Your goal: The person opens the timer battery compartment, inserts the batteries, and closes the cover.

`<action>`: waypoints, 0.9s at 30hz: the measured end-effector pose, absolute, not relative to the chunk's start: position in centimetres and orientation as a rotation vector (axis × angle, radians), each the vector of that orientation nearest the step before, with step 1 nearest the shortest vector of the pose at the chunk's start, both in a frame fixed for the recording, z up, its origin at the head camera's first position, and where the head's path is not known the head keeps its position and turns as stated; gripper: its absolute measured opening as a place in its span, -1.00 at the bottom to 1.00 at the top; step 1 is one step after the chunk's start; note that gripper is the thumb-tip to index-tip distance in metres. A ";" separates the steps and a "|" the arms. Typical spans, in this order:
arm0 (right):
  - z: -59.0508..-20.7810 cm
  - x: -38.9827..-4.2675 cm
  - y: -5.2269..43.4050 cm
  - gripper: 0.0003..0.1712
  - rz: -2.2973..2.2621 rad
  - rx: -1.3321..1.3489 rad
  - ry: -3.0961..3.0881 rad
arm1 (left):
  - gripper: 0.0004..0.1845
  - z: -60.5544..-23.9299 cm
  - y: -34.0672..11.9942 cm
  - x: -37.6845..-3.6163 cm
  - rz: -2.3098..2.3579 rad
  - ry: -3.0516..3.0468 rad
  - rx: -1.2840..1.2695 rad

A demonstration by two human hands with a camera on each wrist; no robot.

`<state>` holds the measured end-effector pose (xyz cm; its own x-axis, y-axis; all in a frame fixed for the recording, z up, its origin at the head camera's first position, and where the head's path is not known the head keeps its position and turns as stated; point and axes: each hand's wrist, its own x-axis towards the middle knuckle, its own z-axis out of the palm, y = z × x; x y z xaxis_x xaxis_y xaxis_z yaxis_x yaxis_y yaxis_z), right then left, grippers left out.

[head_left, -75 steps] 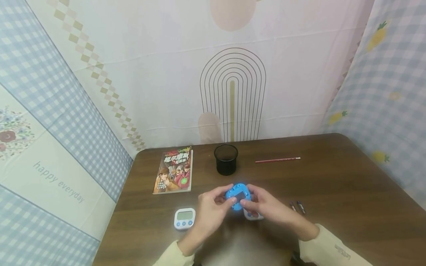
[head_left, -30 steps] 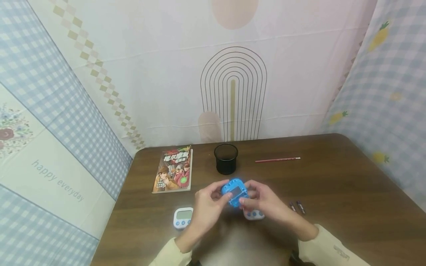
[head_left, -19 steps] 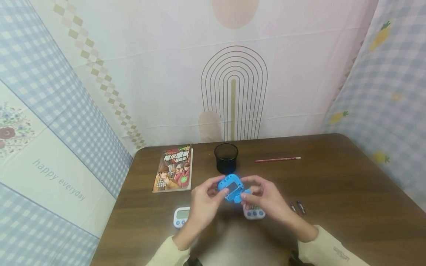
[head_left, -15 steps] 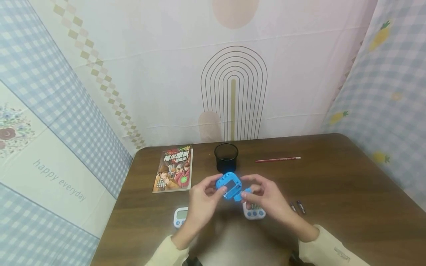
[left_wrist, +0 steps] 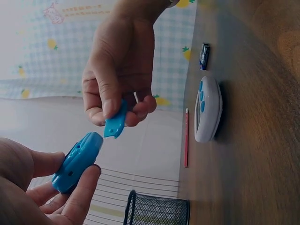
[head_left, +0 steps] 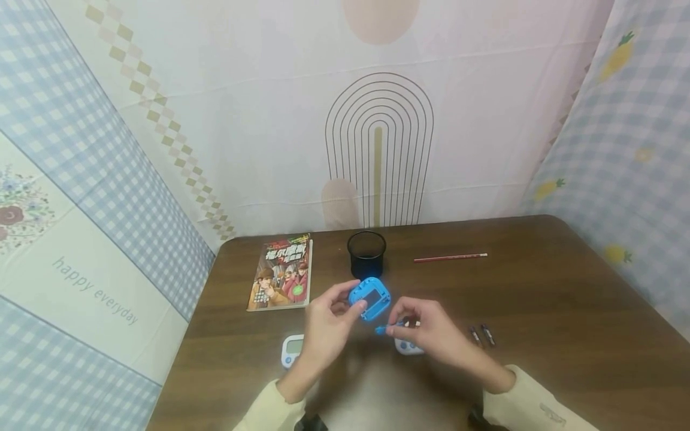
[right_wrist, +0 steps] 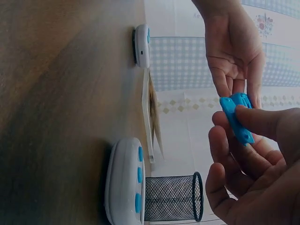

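My left hand (head_left: 327, 326) pinches a rounded blue electronic device (head_left: 369, 297) between thumb and fingers, its back turned up with a rectangular battery recess showing. Just right of it and apart, my right hand (head_left: 428, 328) pinches a small blue battery cover (head_left: 380, 330); the left wrist view shows this cover (left_wrist: 115, 123) as a thin tabbed plate. Below the right hand lies a white timer (head_left: 408, 347) with blue buttons, its screen hidden by that hand. Another white timer (head_left: 291, 349) lies left, partly behind my left wrist.
A black mesh pen cup (head_left: 366, 267) stands just beyond the blue device. To its left lies a comic-covered book (head_left: 280, 275), to its right a red pencil (head_left: 450, 258). Two small batteries (head_left: 487, 336) lie right of my right hand.
The blue cover has come off the device's back and moved down right in my right hand. My left hand has carried the device slightly left and away.
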<state>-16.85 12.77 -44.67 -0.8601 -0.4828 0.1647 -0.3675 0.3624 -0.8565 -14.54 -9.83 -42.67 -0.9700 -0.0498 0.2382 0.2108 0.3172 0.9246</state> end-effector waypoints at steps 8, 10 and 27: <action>-45.2 -16.6 12.7 -0.78 -1.310 -0.999 2.461 | -0.63 -42.8 -9.8 -14.5 -1.740 -2.356 -0.143; -45.2 -16.5 12.6 -0.77 -1.241 -1.077 2.430 | -0.63 -42.8 -9.7 -14.5 -1.746 -2.353 -0.144; -45.2 -16.1 12.3 -0.87 -1.029 -1.224 2.373 | -0.65 -43.0 -9.3 -14.4 -1.758 -2.364 -0.152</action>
<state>-16.11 12.27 -45.19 -0.6023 -0.7951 0.0720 -0.5961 0.3879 -0.7029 -14.44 -9.31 -43.05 -0.9764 -0.0314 0.2136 0.1955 0.2912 0.9365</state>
